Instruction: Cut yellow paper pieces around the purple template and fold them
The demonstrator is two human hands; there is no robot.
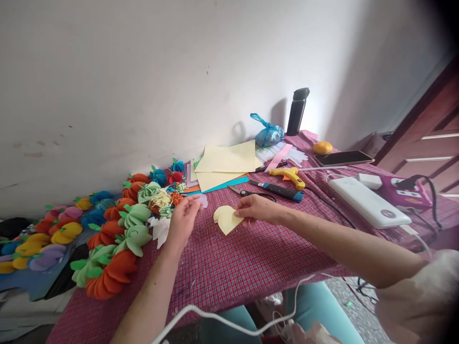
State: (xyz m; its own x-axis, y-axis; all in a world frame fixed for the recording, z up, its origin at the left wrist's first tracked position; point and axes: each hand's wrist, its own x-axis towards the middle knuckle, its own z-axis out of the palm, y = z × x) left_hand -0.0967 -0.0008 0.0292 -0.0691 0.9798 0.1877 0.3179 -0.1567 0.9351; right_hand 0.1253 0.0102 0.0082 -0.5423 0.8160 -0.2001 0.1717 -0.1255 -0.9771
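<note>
Pinched in my left hand [184, 220] is a small pale lilac paper piece [202, 200], held just above the table. My right hand [256, 210] is closed on the edge of a pale yellow paper heart [228, 220], and a second yellow piece shows partly behind it. The two hands are apart over the red checked tablecloth [215, 272]. Left of my left hand lie a white cut paper shape [161, 231] and several paper pumpkins, orange [111, 274] and light green [134, 239]. Scissors [247, 193] lie beyond my right hand.
Yellow sheets [229, 157] are stacked near the wall. To the right lie a yellow glue gun [292, 177], a utility knife [281, 191], a white power bank [369, 203] and a phone [344, 158]. A black bottle [297, 113] stands behind. A white cable [215, 315] crosses the front edge.
</note>
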